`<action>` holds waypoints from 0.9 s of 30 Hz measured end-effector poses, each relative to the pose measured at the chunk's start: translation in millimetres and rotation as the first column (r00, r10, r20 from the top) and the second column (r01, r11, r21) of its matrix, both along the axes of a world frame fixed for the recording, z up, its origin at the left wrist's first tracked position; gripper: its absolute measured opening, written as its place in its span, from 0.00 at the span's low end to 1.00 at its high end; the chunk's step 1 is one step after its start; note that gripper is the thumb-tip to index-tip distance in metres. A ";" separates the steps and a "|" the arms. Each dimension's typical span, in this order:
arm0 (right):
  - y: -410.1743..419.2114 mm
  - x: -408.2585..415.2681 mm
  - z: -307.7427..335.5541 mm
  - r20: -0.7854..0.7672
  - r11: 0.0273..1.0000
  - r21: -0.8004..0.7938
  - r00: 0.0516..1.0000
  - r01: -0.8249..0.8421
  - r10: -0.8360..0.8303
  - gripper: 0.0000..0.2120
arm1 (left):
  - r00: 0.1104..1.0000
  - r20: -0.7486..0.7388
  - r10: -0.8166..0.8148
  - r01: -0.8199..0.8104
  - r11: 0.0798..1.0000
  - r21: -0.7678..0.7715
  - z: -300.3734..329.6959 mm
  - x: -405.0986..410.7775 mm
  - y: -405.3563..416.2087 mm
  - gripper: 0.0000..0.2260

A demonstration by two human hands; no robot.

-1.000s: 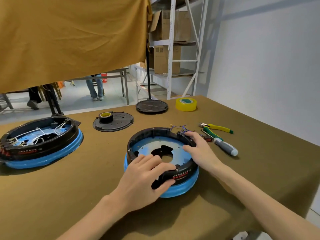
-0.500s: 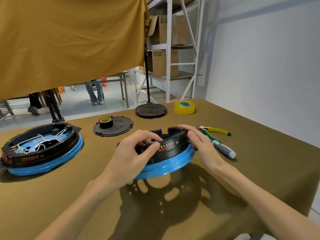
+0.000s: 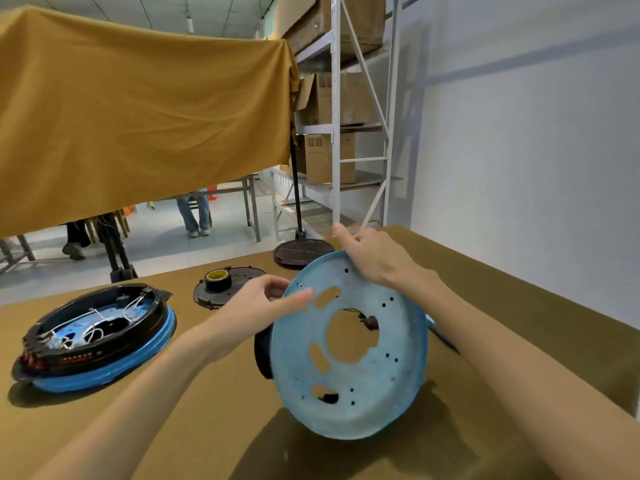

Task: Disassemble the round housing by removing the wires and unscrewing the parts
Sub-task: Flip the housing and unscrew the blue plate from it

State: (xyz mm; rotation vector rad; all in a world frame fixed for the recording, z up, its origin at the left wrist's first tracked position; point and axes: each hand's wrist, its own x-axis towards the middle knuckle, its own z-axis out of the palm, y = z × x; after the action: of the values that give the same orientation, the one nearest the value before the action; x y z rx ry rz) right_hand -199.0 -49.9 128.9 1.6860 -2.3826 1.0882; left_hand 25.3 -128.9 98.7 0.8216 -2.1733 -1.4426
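Far left on the olive cloth table (image 3: 214, 427): second housing (image 3: 97, 337), black ring over glossy blue rim, white wires tangled inside, lying flat. Behind centre, black perforated disc (image 3: 227, 289) carrying a tape roll (image 3: 217, 278). Left hand (image 3: 256, 306) pinches the round housing (image 3: 349, 344) at its upper left edge. Housing tipped up on edge, matte chalky blue underside facing camera, round centre hole, oblong slots. Right hand (image 3: 377, 258) grips top rim, forefinger apparently raised. Bare cloth lies in front.

Pale wall (image 3: 519, 150) at right, ochre cloth (image 3: 138, 116) hanging left — white shelving (image 3: 335, 133) with boxes between.
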 end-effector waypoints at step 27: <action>51.8 -86.6 -126.5 -0.357 0.752 0.257 0.782 0.607 -0.510 0.14 | 0.907 0.350 0.236 -0.343 0.895 0.286 -102.4 -15.0 -17.2 0.13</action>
State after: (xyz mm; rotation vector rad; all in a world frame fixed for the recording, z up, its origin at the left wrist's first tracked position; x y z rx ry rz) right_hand -285.6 1.9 2.3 0.9333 -2.7263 0.3153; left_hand 10.3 -146.2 -3.8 1.5216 -1.9073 -1.6412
